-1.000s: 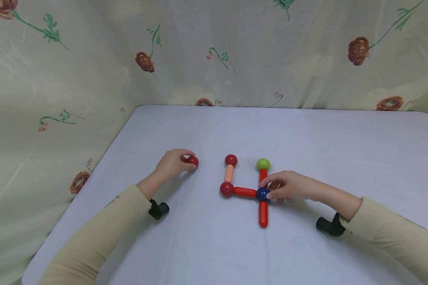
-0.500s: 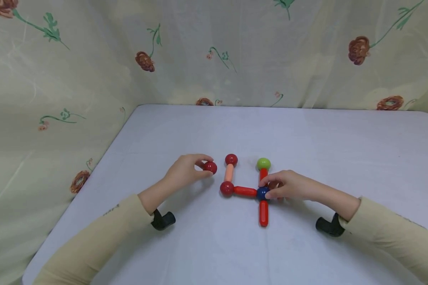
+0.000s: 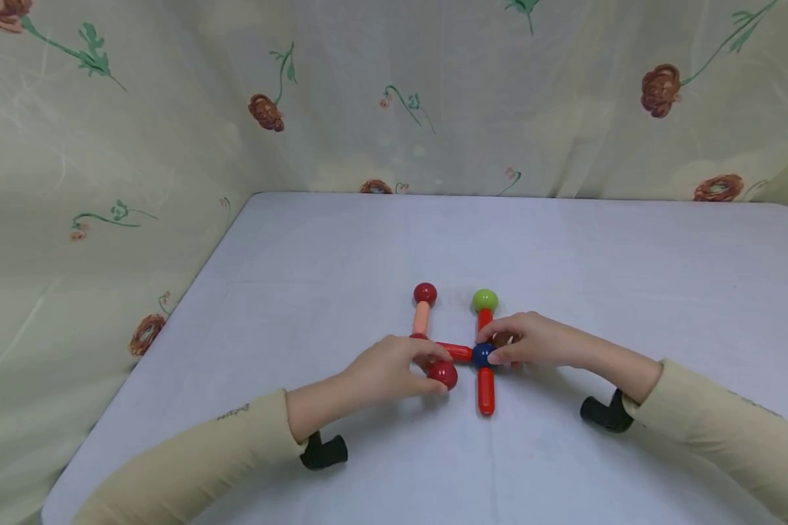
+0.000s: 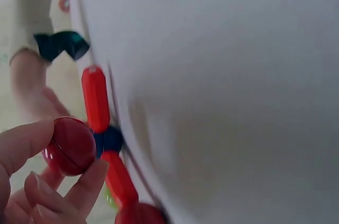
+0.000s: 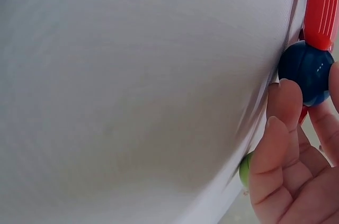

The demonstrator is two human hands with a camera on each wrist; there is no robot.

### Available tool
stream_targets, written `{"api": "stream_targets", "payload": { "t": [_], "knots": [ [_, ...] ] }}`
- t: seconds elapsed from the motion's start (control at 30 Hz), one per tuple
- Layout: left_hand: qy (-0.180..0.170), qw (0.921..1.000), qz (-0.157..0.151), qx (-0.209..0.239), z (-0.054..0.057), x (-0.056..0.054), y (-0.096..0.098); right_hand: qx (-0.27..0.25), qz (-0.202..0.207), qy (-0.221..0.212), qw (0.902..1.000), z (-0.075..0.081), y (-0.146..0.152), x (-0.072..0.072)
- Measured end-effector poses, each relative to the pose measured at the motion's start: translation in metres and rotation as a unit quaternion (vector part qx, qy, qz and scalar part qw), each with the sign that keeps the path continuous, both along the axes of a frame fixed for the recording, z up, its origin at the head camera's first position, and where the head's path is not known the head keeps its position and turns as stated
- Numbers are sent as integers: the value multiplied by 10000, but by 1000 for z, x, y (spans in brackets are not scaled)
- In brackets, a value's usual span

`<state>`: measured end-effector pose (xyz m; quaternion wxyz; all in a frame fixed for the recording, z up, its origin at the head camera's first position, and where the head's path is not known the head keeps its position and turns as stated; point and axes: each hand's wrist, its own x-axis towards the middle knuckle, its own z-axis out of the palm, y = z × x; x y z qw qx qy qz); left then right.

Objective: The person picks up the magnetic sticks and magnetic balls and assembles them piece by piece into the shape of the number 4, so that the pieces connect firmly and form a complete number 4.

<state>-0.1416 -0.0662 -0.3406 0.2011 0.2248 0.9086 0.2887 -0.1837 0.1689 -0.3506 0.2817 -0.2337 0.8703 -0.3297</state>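
My left hand [image 3: 394,370] pinches a loose red ball [image 3: 443,375] between thumb and fingers, in front of a joined frame of rods and balls. In the left wrist view that red ball [image 4: 71,146] shows a seam line. My right hand [image 3: 540,340] grips the blue ball [image 3: 484,356] at the frame's right. From the blue ball, one red rod [image 3: 486,392] points toward me with a bare end. Another red rod [image 3: 456,352] runs left to a red ball, mostly hidden behind my left hand. A third red rod [image 3: 485,319] leads back to a green ball [image 3: 485,300].
A peach rod [image 3: 421,319] links the partly hidden red ball to a red ball [image 3: 425,293] at the back left. Everything lies on a white-covered table [image 3: 341,240]. A flowered curtain [image 3: 460,95] hangs behind and along the left side.
My left hand has carried the loose red ball right and toward me, from left of the frame to in front of it. My right hand has stayed at the blue ball.
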Motion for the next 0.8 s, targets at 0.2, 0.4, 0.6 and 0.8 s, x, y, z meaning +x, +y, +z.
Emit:
{"api": "stream_targets", "payload": {
  "t": [0.2, 0.4, 0.6, 0.8],
  "knots": [
    [-415, 9982, -427, -57, -7, 12, 15, -58, -61, -73, 9999, -2, 0, -1],
    [-312, 9926, -1108, -375, -9, 19, 25, -96, -56, -85, 9999, -1, 0, 0],
    [-165, 9872, -1517, -470, -11, 22, 28, -93, -52, -100, 9999, -1, 0, 0],
    [-107, 9873, -1559, -288, -13, 22, 27, -34, -65, -113, 9999, -2, -1, -1]
  ]
}}
